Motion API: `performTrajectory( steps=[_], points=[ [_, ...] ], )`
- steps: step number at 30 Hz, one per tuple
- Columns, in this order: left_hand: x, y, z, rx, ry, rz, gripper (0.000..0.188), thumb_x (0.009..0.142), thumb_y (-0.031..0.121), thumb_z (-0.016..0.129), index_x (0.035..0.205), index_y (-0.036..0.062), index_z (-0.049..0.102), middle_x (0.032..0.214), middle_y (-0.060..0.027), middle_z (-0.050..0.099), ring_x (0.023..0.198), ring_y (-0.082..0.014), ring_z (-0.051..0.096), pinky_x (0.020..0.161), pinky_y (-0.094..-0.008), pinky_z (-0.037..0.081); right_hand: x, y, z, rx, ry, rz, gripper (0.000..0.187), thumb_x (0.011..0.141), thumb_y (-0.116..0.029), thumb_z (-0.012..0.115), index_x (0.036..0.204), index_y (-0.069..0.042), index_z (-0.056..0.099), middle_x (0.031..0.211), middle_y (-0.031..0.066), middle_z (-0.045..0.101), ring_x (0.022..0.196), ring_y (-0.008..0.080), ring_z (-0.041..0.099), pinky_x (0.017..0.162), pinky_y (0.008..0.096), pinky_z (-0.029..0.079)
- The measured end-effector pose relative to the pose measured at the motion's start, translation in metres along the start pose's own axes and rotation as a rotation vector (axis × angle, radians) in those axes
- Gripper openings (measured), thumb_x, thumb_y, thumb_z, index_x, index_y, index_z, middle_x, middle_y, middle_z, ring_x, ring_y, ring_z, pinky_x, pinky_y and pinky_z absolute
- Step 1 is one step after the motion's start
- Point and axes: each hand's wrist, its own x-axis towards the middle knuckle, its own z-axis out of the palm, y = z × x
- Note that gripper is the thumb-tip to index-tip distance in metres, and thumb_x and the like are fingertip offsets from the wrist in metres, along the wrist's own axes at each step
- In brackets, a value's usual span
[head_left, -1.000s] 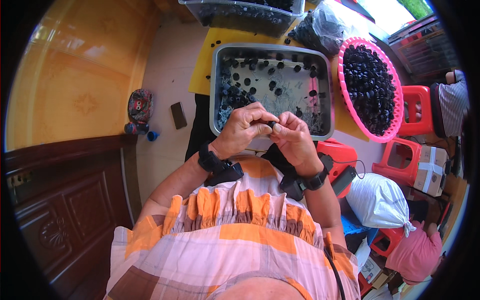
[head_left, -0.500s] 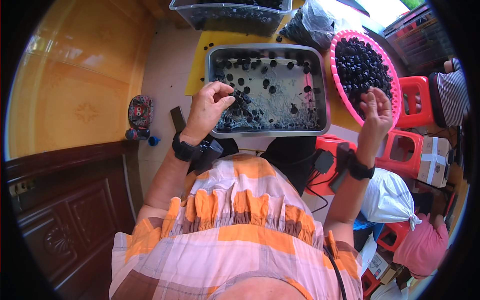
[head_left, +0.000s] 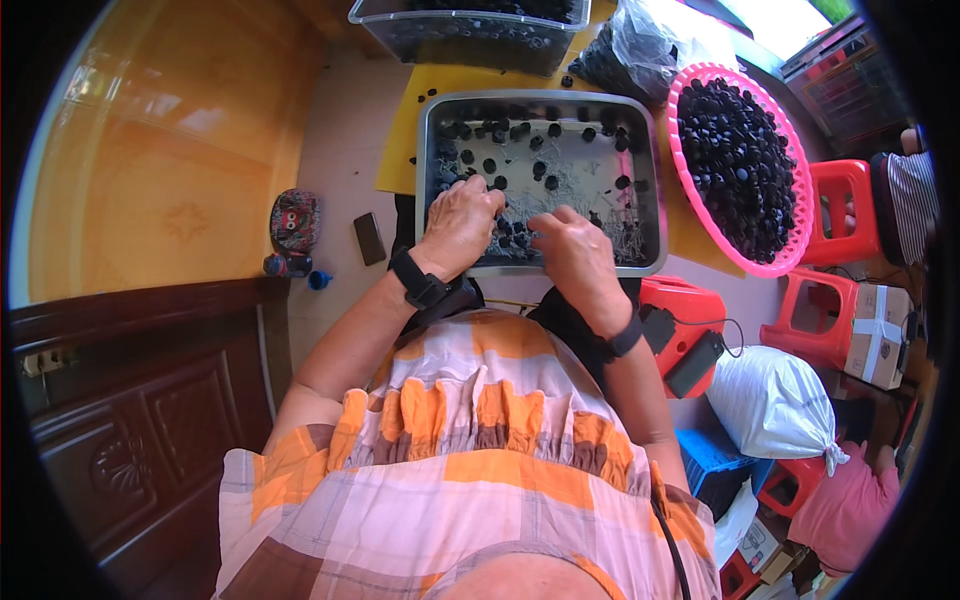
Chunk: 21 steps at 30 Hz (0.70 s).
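Observation:
A rectangular metal tray (head_left: 660,190) lies in front of me, scattered with small round black parts (head_left: 552,183) and thin pale wire-like bits (head_left: 578,184). My left hand (head_left: 458,225) is over the tray's near left part, its fingers curled together at a cluster of black parts. Just right of it, my right hand (head_left: 578,258) reaches in over the near rim, thumb and fingers pinched. Whatever either hand holds is hidden by the fingers or too small to name. To the right, a pink basket (head_left: 684,160) is heaped with similar black parts.
Beyond the tray stand a clear plastic bin (head_left: 470,45) of black parts and a clear bag (head_left: 640,50). Red stools (head_left: 840,215), a cardboard box (head_left: 878,335) and a white sack (head_left: 775,400) are at right. A phone (head_left: 369,238) lies at left. Other people sit at the right edge.
My right hand has moved left from the pink basket to the tray. My left hand has shifted right and slightly down, deeper over the tray's black parts.

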Motion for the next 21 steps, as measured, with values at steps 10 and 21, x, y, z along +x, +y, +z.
performTrajectory(
  steps=[10,21],
  points=[
    [-0.009,-0.012,-0.01,-0.957,-0.094,-0.389,0.01,0.083,0.008,0.061,0.089,0.0004,0.058,0.08,-0.0079,0.06,0.076,-0.0173,0.063,0.064,-0.0271,0.05,0.021,0.001,0.017,-0.091,-0.153,0.045,0.01,0.075,-0.008,0.061,0.085,-0.007,0.062,0.085,0.0124,0.057,0.079,0.033,0.06,0.066,0.041,0.048],
    [-0.025,-0.021,-0.011,-1.615,-0.109,-0.523,0.011,0.089,0.006,0.055,0.1,0.0038,0.051,0.098,-0.0084,0.059,0.083,-0.0154,0.063,0.069,-0.0228,0.052,0.03,-0.02,0.027,-0.082,-0.115,0.026,0.012,0.075,-0.012,0.063,0.086,-0.007,0.063,0.086,0.0133,0.057,0.082,0.0335,0.06,0.067,0.042,0.048]
  ],
)
